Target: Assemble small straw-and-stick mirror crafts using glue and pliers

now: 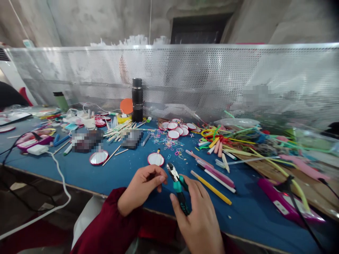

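Observation:
My right hand (199, 216) is wrapped round the teal handles of a pair of cutting pliers (178, 185), whose metal jaws point up and left. My left hand (144, 187), in a dark red sleeve, is curled into a pinch just left of the jaws; what its fingertips hold is too small to make out. Both hands hover over the near edge of the blue table (111, 173). A small round red-rimmed mirror (155, 159) lies just beyond my left hand.
Yellow and pink sticks (212, 178) lie right of the pliers. More round mirrors (178, 129), coloured loops, a black flask (137, 100), a purple glue gun (280, 201) and a white cable (59, 176) crowd the table. A perforated metal screen (201, 77) stands behind.

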Motion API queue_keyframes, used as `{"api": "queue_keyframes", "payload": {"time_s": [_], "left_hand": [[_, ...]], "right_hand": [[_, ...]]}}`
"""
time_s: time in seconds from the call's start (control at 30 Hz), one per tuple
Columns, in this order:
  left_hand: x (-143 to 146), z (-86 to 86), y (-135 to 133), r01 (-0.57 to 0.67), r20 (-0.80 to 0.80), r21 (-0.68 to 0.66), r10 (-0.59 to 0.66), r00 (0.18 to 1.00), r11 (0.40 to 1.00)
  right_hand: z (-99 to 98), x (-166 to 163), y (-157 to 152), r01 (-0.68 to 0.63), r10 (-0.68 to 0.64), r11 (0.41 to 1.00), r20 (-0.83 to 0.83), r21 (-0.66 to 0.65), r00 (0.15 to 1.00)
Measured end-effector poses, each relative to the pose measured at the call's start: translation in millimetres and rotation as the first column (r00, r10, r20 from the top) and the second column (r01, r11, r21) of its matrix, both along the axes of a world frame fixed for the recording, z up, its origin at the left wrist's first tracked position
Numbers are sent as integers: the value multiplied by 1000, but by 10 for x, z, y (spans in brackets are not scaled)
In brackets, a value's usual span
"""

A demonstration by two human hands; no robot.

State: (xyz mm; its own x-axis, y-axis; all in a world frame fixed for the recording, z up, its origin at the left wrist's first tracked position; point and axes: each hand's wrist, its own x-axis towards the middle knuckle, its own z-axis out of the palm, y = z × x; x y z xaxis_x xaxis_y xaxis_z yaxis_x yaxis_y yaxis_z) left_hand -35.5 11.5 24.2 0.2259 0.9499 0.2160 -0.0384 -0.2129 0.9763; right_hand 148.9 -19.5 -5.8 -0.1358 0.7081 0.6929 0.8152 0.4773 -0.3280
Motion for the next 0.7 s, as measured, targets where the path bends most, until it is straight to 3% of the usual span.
{"api": "queue_keyframes", "payload": {"time_s": [0.4, 0.7], "left_hand": [[10, -21, 14, 48, -145, 42, -41, 989, 998], [23, -37, -2, 14, -247, 71, 4, 969, 997]], "right_hand": [[-64, -62, 121, -51, 49, 998, -65, -32, 997], [-17, -57, 86, -71, 60, 995, -137, -77, 989]]}}
